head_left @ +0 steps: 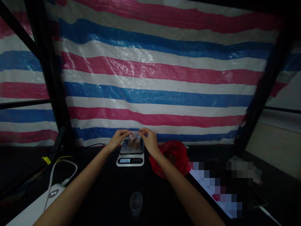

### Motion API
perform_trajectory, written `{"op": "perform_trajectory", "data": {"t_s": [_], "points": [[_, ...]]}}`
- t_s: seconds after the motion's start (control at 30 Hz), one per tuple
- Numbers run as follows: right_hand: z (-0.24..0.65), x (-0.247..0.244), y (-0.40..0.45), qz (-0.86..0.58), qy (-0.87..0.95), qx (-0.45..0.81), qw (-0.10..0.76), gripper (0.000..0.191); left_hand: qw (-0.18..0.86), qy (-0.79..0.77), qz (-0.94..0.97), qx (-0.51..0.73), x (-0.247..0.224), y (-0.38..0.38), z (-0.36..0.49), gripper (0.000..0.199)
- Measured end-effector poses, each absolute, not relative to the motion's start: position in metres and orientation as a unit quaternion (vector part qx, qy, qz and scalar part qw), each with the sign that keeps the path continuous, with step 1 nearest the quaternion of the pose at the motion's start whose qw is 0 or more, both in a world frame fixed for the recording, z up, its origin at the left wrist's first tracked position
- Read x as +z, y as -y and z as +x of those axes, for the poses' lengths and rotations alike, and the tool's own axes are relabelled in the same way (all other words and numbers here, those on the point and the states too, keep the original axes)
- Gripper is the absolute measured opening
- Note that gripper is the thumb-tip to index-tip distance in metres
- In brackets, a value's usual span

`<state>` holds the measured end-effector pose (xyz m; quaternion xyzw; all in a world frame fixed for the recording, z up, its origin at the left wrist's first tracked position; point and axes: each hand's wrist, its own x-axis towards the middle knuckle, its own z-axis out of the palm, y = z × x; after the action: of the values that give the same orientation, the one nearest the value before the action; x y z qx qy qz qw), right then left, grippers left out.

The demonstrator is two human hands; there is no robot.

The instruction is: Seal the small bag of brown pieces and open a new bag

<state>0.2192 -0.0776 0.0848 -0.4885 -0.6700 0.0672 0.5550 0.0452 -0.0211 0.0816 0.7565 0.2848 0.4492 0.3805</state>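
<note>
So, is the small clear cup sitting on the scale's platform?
No, the clear cup stands on the dark table near the camera, apart from the scale, whose platform carries the small bag both hands pinch.

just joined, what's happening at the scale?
A person's left hand and right hand pinch the top edge of a small clear plastic bag of brown pieces, which sits on the small white digital kitchen scale on the dark table. A crumpled red plastic bag lies just right of the scale, and a small clear plastic cup stands nearer the camera. The display reading is too small to tell.
</note>
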Motion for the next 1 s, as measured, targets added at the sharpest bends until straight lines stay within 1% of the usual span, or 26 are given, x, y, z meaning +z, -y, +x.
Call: {"op": "perform_trajectory", "data": {"t_s": [0.1,0.3,0.47,0.63,0.7,0.8,0.9,1.0], "points": [[0.222,0.087,0.077,-0.471,0.659,0.075,0.582,0.021,0.331,-0.303,0.751,0.484,0.088,0.027,0.047,0.030],[0.228,0.083,0.069,-0.416,0.647,0.158,0.619,0.022,0.278,-0.348,0.723,0.529,0.094,0.034,0.048,0.029],[0.228,0.076,0.063,-0.405,0.628,0.181,0.639,0.023,0.218,-0.352,0.741,0.528,0.091,0.035,0.050,0.031],[0.230,0.073,0.057,-0.405,0.618,0.212,0.640,0.031,0.224,-0.361,0.732,0.533,0.092,0.039,0.053,0.036],[0.232,0.072,0.056,-0.413,0.630,0.209,0.624,0.029,0.229,-0.363,0.732,0.529,0.092,0.040,0.054,0.039],[0.236,0.070,0.058,-0.455,0.660,0.188,0.567,0.023,0.242,-0.351,0.755,0.498,0.093,0.043,0.055,0.041],[0.237,0.068,0.063,-0.504,0.681,0.159,0.507,0.014,0.236,-0.351,0.802,0.422,0.091,0.044,0.057,0.037],[0.236,0.067,0.068,-0.533,0.689,0.144,0.469,0.010,0.205,-0.359,0.834,0.366,0.089,0.044,0.057,0.032]]}}
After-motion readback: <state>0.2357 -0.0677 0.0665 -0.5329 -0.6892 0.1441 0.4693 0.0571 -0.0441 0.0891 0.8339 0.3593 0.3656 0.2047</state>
